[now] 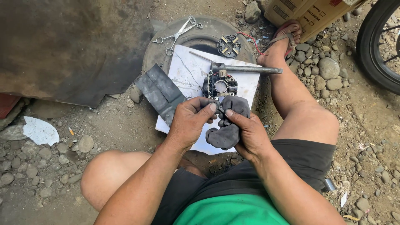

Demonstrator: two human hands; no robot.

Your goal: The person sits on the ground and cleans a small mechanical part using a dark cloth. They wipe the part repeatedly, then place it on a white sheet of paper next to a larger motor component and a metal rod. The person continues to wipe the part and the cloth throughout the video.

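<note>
Left hand (189, 123) and right hand (246, 133) pinch a small metal part (218, 106), apparently, fingers clamped on it over a dark rag (228, 125).

Matt dark cloth (228, 131), dull metal hammer (246, 68), perhaps greasy.

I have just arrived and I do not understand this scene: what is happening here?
A person sits on stony ground and holds a dark grey cloth with both hands. The left hand and the right hand pinch a small metal part at the cloth's top. Just beyond the hands, a finned black metal component and a grey hammer lie on a white sheet over an old tyre.
</note>
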